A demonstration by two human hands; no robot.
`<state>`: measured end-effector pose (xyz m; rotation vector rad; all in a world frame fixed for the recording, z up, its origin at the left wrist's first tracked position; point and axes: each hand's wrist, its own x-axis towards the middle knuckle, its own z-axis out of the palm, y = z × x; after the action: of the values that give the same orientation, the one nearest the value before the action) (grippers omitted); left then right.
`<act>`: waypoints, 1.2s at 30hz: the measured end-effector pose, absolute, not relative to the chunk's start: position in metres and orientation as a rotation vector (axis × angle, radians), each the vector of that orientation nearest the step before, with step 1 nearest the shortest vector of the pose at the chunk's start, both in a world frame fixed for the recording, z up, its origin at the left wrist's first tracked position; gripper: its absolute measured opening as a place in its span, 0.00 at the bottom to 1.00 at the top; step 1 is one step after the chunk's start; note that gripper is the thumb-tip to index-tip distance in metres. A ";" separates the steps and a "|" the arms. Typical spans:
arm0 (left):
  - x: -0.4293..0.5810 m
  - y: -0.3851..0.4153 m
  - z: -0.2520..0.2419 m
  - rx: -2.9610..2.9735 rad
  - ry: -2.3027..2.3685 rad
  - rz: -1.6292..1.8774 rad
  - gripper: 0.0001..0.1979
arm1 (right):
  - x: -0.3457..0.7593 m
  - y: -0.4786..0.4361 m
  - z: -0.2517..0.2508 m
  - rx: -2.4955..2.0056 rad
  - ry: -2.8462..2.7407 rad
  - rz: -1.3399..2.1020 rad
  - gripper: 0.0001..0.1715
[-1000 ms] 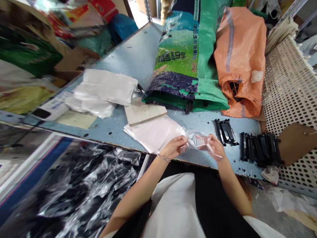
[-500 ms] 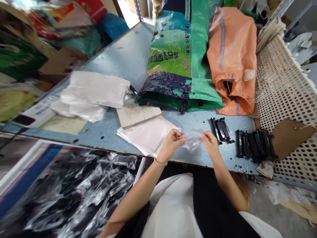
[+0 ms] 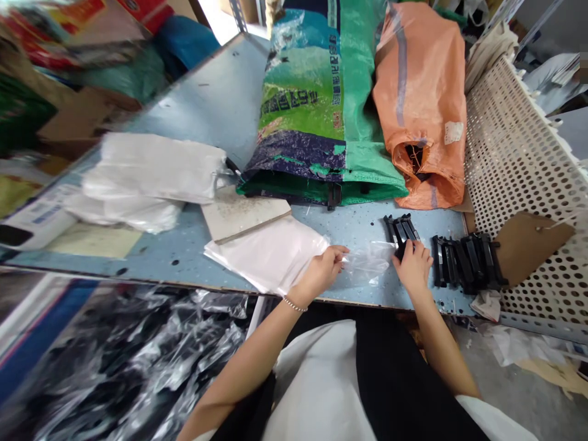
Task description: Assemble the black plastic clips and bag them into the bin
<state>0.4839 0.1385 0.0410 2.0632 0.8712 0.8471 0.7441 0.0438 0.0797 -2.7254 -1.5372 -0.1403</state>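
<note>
A clear plastic bag [image 3: 365, 263] is pinched by the left hand [image 3: 322, 271] above the counter [image 3: 206, 110]. Its far end meets the right hand [image 3: 413, 266], pressed down beside black plastic clips [image 3: 399, 231]; whether it pinches cannot be told. White plastic sheets [image 3: 264, 257] lie just left.

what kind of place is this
Probably a small packing or light-assembly workshop: a worn blue workbench holds rows of black plastic parts, clear plastic bags are at hand, and woven sacks lie nearby.

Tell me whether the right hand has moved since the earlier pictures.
Yes, rightward: the right hand, earlier left of the black plastic pieces, now reaches them.
</note>
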 end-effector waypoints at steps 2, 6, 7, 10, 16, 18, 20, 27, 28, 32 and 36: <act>0.492 0.137 0.039 2.077 0.870 0.852 0.09 | 0.739 0.041 0.076 -2.740 -1.616 -0.085 0.32; 0.505 0.135 0.041 2.078 0.693 0.997 0.11 | 0.749 0.040 0.079 -2.657 -1.413 0.288 0.28; 0.507 0.135 0.042 2.076 0.626 1.021 0.13 | 0.756 0.039 0.082 -2.588 -1.300 0.385 0.28; 0.511 0.133 0.045 2.120 0.513 1.039 0.17 | 0.781 0.023 0.101 -2.234 -0.911 0.543 0.30; 0.537 0.128 0.037 2.238 0.671 1.015 0.19 | 0.756 -0.054 0.151 -1.470 -0.550 1.104 0.28; 0.548 0.125 0.036 2.195 0.769 0.981 0.18 | 0.726 -0.071 0.153 -1.287 -0.439 1.450 0.29; 0.556 0.124 0.038 2.092 0.802 0.935 0.19 | 0.699 -0.075 0.146 -1.092 -0.261 1.720 0.29; 0.561 0.120 0.051 1.563 0.944 0.922 0.10 | 0.678 -0.057 0.118 -0.736 0.078 1.778 0.27; 0.561 0.120 0.052 1.531 0.944 0.950 0.11 | 0.678 -0.056 0.117 -0.743 0.073 1.790 0.27; 0.559 0.126 0.052 1.358 1.029 0.917 0.14 | 0.679 -0.057 0.110 -0.802 -0.004 1.877 0.28; 0.554 0.132 0.051 1.300 1.062 0.873 0.14 | 0.680 -0.057 0.104 -0.890 -0.068 1.913 0.27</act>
<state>0.5537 0.1316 0.0505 1.3000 1.0616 0.8735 0.6797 -0.0569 0.1037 -0.8900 -0.0681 1.9133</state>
